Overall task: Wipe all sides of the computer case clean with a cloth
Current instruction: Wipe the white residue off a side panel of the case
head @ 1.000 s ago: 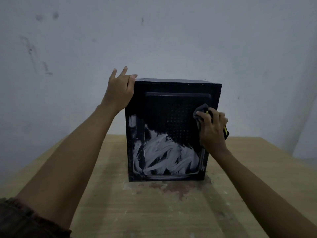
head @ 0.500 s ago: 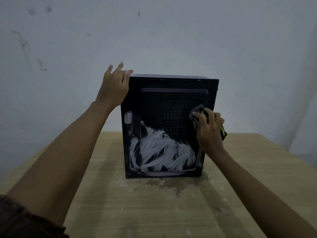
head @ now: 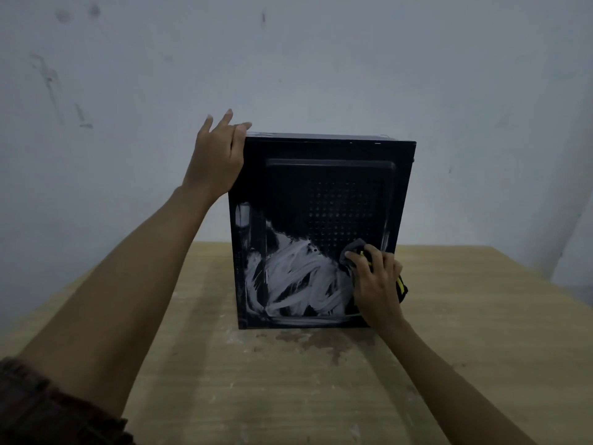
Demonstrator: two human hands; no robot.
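Head view: black computer case (head: 321,187) stands upright on wooden table (head: 256,396), at the middle, close to the far wall (head: 321,59). Left hand (head: 218,155) rests against the case's top left corner, fingers straight and spread, gripping nothing. Right hand (head: 375,284) holds a dark cloth (head: 354,248) with curled fingers, pressed to the lower right of the near panel. White smears (head: 298,277) cover that panel's lower half, left of the cloth. Dark damp patch (head: 314,340) on the table just in front of the case.

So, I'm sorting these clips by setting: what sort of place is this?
Probably a plain workroom or spare room: a scuffed bare wall, a stained wooden table, and a black computer case standing on it.
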